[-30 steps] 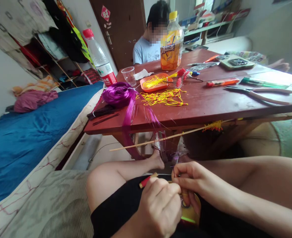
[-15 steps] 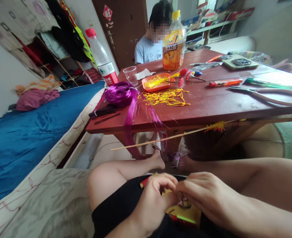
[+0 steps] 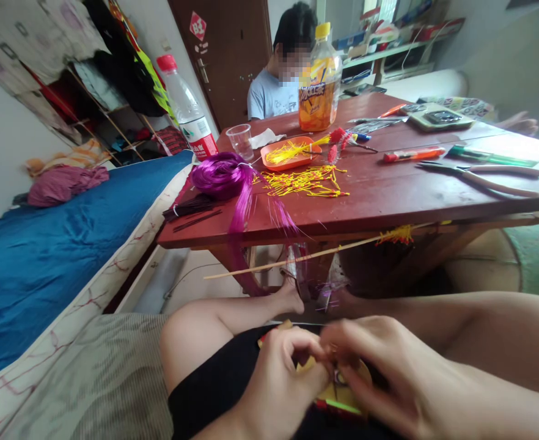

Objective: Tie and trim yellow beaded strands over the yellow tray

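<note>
Above my lap, my left hand (image 3: 288, 373) and my right hand (image 3: 379, 360) meet at the fingertips. My left fingers are pinched, and what they hold is too small to make out. The right hand, slightly blurred, is also closed at the thumb and fingertips, with its grip hidden. Beneath them lies a yellowish tray or piece of card (image 3: 359, 382), partly covered by my hands. A bright green strip (image 3: 343, 407) with red beside it rests at its near side. Part of a small ring shape shows between the hands.
On the red-brown table (image 3: 288, 214) lie a purple fibre bundle (image 3: 221, 174), yellow knotted strings (image 3: 304, 182), an orange dish (image 3: 290, 164) and pliers (image 3: 475, 174). A thin stick (image 3: 278, 264) juts along the table's near edge. Two bottles stand farther back. A person (image 3: 276, 85) sits opposite.
My right hand has shifted slightly, its fingers lifting and its thumb spreading lower over the yellow piece. My left hand stays nearly in place. The table things are unmoved.
</note>
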A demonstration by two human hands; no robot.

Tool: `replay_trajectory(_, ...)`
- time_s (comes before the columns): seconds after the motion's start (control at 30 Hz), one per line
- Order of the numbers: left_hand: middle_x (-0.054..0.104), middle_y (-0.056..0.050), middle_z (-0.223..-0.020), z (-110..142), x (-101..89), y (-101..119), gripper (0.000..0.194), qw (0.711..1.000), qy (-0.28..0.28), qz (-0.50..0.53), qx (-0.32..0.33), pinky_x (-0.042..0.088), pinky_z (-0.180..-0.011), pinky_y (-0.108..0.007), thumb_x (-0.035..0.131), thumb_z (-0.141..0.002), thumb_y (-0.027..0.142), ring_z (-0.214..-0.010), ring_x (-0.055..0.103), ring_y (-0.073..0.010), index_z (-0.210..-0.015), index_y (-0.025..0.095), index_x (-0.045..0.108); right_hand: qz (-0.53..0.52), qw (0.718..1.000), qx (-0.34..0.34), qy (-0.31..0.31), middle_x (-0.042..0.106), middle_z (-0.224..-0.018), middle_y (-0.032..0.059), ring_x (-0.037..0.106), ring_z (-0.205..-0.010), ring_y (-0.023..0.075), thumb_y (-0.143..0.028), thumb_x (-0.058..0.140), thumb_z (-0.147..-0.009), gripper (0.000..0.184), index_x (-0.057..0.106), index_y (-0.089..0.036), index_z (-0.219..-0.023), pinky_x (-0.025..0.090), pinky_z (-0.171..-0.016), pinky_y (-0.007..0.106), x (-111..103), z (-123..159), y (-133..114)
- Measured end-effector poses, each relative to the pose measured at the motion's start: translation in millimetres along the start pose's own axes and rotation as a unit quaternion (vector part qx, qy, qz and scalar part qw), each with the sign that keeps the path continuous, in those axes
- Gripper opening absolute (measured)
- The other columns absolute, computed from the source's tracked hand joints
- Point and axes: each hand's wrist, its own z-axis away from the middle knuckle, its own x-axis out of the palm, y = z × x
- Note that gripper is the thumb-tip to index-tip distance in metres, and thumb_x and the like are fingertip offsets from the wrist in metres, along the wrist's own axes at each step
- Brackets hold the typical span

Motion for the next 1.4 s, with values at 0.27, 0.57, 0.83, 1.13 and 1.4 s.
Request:
replay_trajectory(0.27,0.053,0.002,-0.054,-3.2,4.3,0.9,0.007,0.916,-0.012,0.314,-0.248,0.036,-0.057,-0.021,0.063,-0.05,0.015,-0.052,0.045,-0.0086,-0.051,0.014,0.056,0.25,0.936,-0.247,0.007,0.062,-0.062,0.0052,0.057,-0.056,0.015,-0.011,0.036,-0.089,0.024,0.06,-0.014,-0.086,0.047,-0.06,0.027,-1.2,7.1,3.3)
replay_trajectory(0.57,0.064,-0.003,-0.075,10.4,7.8,-16.1,0.019,0.798,0.193,-0.346,0.454,0.034,-0.065,-0.031,0.048,-0.073,0.001,-0.064,0.051,-0.0136,-0.065,0.015,0.059,-0.395,0.863,0.314,-0.029,0.051,-0.044,-0.0054,0.044,-0.031,0.0072,-0.058,0.051,-0.075,0.04,0.043,-0.019,-0.069,0.032,-0.03,0.016,18.4,-11.1,6.5)
replay_trajectory(0.83,0.057,0.0,-0.056,5.4,-0.4,8.7,0.01,0.997,-0.012,0.059,-0.041,0.034,-0.055,-0.023,0.057,-0.063,0.012,-0.055,0.047,-0.0112,-0.054,0.016,0.056,-0.057,0.998,0.002,0.019,0.062,-0.064,0.0017,0.057,-0.053,0.0139,-0.023,0.042,-0.087,0.014,0.053,-0.018,-0.094,0.047,-0.051,0.025,-0.4,1.7,-3.7)
replay_trajectory(1.13,0.056,-0.001,-0.062,3.4,3.2,4.8,0.009,0.97,-0.026,0.197,-0.138,0.037,-0.06,-0.023,0.063,-0.059,0.016,-0.06,0.049,-0.0117,-0.053,0.015,0.057,0.124,0.986,-0.115,0.011,0.059,-0.06,0.0034,0.055,-0.053,0.0133,-0.017,0.03,-0.092,0.028,0.055,-0.017,-0.078,0.046,-0.055,0.025,1.2,7.6,-2.2)
replay_trajectory(1.4,0.066,-0.002,-0.069,8.5,9.5,-18.7,0.02,0.76,0.203,-0.345,0.513,0.031,-0.065,-0.031,0.048,-0.072,-0.001,-0.057,0.049,-0.0115,-0.064,0.014,0.058,-0.424,0.841,0.331,-0.062,0.05,-0.041,-0.0066,0.037,-0.026,0.0066,-0.054,0.046,-0.077,0.034,0.039,-0.021,-0.075,0.027,-0.027,0.015,19.5,-9.0,3.0)
